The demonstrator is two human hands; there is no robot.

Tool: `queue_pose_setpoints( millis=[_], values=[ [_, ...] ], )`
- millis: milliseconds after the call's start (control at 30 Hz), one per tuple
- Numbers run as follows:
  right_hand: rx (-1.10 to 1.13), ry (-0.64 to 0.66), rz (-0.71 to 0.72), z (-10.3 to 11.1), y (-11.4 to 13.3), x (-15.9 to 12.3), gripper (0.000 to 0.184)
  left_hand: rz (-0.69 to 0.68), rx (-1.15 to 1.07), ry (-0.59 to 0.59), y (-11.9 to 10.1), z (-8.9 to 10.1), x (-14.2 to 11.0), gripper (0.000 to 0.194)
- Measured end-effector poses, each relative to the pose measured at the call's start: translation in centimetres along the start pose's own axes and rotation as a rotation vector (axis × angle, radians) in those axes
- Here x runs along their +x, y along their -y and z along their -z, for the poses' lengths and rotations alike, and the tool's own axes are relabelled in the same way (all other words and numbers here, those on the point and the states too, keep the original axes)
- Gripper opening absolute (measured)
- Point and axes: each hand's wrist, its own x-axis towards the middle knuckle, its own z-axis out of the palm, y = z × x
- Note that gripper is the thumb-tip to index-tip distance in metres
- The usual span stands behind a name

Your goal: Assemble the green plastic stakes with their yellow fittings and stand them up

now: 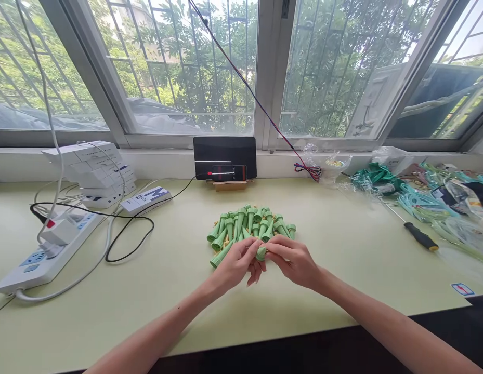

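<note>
A small green cone-shaped plastic piece (261, 253) is held up in front of the pile, its round end toward me. My left hand (243, 259) pinches it from the left, thumb and forefinger closed on it. From the right, the closed fingertips of my right hand (294, 259) meet the same piece. Just behind both hands lies a heap of green plastic cones (241, 223) with ribbed caps, pointing various ways. Small yellowish bits show between the cones; their kind is too small to tell.
A white power strip (62, 249) with cables and stacked white boxes (96, 171) stand left. At the back a black tablet (224, 150) leans behind a phone (229, 172). To the right are a screwdriver (420, 236) and tangled plastic bags and tubing (424, 202).
</note>
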Motion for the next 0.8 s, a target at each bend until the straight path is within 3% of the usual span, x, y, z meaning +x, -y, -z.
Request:
queue_pose_setpoints(
  millis=[300,467,567,667,800],
  values=[
    [0.061,-0.031,-0.12,0.3,0.3,-0.6,0.017,0.022,-0.047,0.026,0.1,-0.4,0.0,0.039],
    [0.153,-0.101,-0.299,1.9,-0.1,-0.4,0.017,0.045,-0.092,0.011,0.0,-0.6,0.0,0.04],
    [0.094,-0.254,-0.429,4.1,-2.6,0.0,0.025,0.041,-0.096,-0.007,-0.1,-0.7,0.0,0.04],
    [-0.069,-0.372,-0.555,6.2,-6.8,-0.4,0.035,0.037,-0.072,-0.029,-0.2,-0.6,-0.2,0.039],
    [-0.235,-0.301,-0.7,7.3,-11.6,-2.3,0.042,0.039,-0.066,-0.037,-0.1,-0.5,-0.2,0.038]
  ],
)
